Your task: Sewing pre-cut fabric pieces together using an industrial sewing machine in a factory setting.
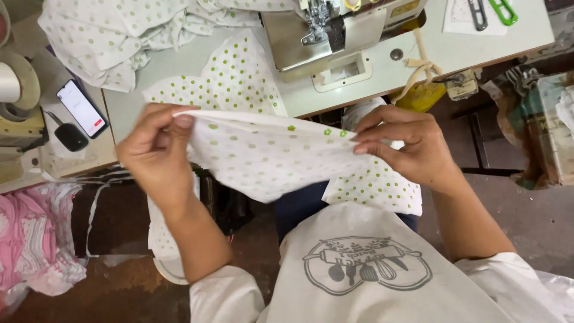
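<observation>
Two hands hold one piece of cloth over the lap, in front of a pale grey sewing table.

1. Sewing table: flat top, bearing a grey industrial sewing machine at the far edge and a heap of white green-dotted fabric at the far left corner.
2. White cotton cloth printed with small green dots: stretched flat between both hands, its top edge taut and level, the lower part hanging slack toward the knees. More of the same print lies on the table just beyond it.
3. Left hand: thumb and fingers closed on the cloth's left end.
4. Right hand: fingertips pinched shut on the right end of the same edge.
5. Black smartphone with lit screen: on a side ledge left of the table.

Step in hand, as judged: aligning or checking the edge. A next move would need both pinches kept firm so the edge stays matched.
</observation>
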